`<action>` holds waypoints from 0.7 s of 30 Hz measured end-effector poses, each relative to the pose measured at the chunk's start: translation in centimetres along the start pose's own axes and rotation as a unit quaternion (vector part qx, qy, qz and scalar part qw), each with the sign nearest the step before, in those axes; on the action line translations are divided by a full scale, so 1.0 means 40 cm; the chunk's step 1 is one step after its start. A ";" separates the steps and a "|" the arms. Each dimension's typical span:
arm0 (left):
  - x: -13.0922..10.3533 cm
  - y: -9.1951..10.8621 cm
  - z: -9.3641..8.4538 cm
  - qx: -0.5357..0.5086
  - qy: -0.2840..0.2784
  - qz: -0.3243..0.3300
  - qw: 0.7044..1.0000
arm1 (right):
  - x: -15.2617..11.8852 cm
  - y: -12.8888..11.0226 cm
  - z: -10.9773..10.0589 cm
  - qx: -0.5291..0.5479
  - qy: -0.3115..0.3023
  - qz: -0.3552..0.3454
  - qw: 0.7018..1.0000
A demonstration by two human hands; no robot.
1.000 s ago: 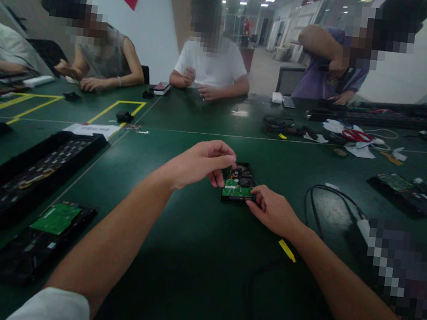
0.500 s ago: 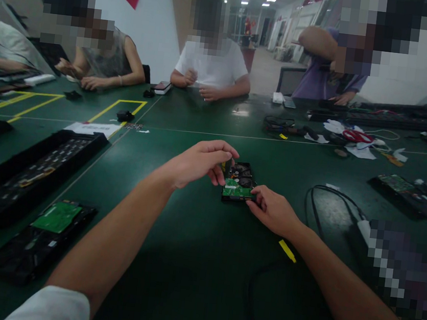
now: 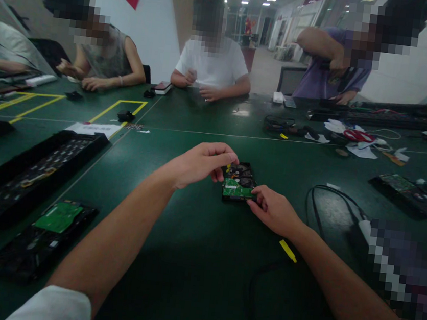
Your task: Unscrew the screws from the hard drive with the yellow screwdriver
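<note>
While the right hand [image 3: 275,211] grips the drive [image 3: 238,188] mid-frame, likely steadying it, the left hand's fingers [image 3: 223,159] hold something unclear, if anything.

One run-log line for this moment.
left hand: bent over left side of hard drive, grip unclear | right hand: holding its near right corner | circuit board: facing up | hard drive: on table

The flat dark-green tabletop [image 3: 182,264] is smooth and glossy. The rectangular black hard drive [image 3: 243,175] looks metallic, the white cloth sleeve [image 3: 54,307] matt.
</note>
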State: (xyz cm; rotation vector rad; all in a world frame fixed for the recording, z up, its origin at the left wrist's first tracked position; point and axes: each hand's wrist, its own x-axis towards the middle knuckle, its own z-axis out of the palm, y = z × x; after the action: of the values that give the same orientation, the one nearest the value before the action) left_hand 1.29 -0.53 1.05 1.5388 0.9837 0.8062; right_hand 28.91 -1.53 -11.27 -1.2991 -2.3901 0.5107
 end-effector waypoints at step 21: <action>0.000 0.006 0.001 -0.062 -0.013 -0.041 0.997 | -0.002 -0.004 -0.003 0.003 0.003 -0.005 1.000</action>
State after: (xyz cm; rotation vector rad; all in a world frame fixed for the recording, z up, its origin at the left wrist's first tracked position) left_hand 1.36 -0.58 1.29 1.3912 0.9543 0.7716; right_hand 28.89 -1.67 -11.09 -1.2842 -2.3875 0.5092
